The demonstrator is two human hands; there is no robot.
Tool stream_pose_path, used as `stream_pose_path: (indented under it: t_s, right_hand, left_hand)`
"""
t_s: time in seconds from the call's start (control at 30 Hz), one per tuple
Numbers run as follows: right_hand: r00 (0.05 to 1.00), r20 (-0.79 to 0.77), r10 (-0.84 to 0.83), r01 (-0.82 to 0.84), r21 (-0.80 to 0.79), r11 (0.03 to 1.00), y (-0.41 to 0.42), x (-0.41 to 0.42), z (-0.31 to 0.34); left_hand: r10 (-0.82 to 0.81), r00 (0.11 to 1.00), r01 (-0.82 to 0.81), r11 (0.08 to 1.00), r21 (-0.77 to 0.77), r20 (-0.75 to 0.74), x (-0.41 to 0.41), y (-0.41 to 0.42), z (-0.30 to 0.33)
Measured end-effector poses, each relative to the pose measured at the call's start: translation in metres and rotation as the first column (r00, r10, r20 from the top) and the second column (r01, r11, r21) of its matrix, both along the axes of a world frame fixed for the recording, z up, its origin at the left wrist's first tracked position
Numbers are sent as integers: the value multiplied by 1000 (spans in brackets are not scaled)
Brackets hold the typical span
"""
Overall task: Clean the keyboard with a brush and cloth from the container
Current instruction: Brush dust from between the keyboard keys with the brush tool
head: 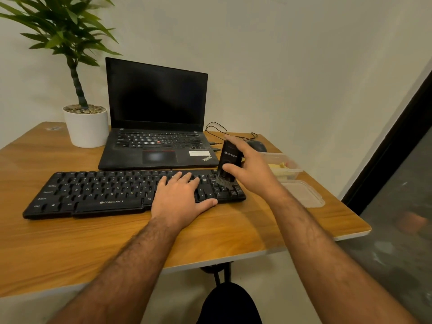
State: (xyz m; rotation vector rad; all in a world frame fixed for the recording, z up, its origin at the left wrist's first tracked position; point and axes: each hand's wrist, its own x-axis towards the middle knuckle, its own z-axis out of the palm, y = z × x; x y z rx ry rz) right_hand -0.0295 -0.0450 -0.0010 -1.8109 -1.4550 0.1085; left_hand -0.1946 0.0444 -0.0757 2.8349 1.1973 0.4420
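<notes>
The keyboard lies flat across the front of the table, just before the open laptop. The brush stands nearly upright over the number pad at the keyboard's 3 o'clock end, bristles touching the keys. The right hand grips the brush body, thumb on the near face and fingers curled round the far side. The left hand rests flat on the keys, fingers straight and spread, holding nothing.

Risks:
- Excess downward force may splay the bristles or lift a keycap.
- If the left hand eases off, the keyboard may slide toward 9 o'clock under each stroke.
- Debris swept toward 12 o'clock may land on the laptop.
- The open container with the cloth sits at 3 o'clock, beside its lid; a wide elbow swing may knock it off the table.
</notes>
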Motion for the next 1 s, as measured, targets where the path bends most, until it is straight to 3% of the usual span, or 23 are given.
stream_pose_path:
  t_s: [0.13,0.37,0.57,0.7,0.83,0.9,1.0]
  right_hand:
    - [991,136,8,-5,-27,1000,3,-7,-25]
    - [997,71,36,-20,-213,977,-28,21,-1]
    - [997,-9,-74,74,1,997,3,1,-7]
    - [994,103,-46,51,-40,998,1,2,-20]
    - [988,152,-12,41,-193,980,-7,16,-2]
    - [982,179,-52,81,-162,983,-2,16,6]
    - [992,101,-76,82,-61,995,9,1,-1]
  left_hand:
    - [-7,1000,7,1000,28,0,0,1,0]
    - [-8,1000,8,1000,13,-15,-1,2,-1]
    - [-48,998,50,998,30,-42,11,-6,3]
    - [-72,997,74,996,49,-40,19,-6,0]
    - [-93,995,95,994,47,-43,19,-7,-1]
    - [-89,995,91,995,46,-44,20,-8,0]
    - [-77,996,79,995,53,-34,19,-8,-2]
